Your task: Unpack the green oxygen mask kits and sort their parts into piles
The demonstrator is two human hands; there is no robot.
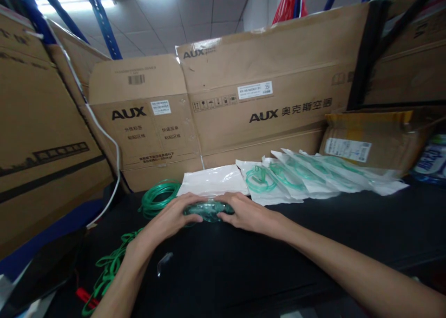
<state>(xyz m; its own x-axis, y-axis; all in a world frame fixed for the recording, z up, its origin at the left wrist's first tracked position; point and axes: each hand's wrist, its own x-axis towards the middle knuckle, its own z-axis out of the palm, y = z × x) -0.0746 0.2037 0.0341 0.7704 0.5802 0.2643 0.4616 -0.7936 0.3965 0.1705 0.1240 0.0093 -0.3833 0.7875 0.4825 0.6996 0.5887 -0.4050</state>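
Between my two hands is a clear green plastic piece that looks like an oxygen mask [208,211], partly covered by my fingers. My left hand [177,211] grips its left end, thumb in front and fingers behind. On the right end my right hand [240,211] is closed in the same way. Right behind them lies a white pouch [212,181] on the black table [244,267]. A coil of green tubing [158,198] rests left of the pouch. Nearer me, beside my left forearm, is a tangle of green elastic cords [111,267]. A small clear plastic piece [163,263] lies in front.
Several packed pouches with green tubing [275,178] overlap in a row at the back right. Behind stands a cardboard wall [223,118]. An open carton [365,139] and a bottle [432,160] stand far right. A white cable [108,136] hangs at left above a dark flat object [45,271].
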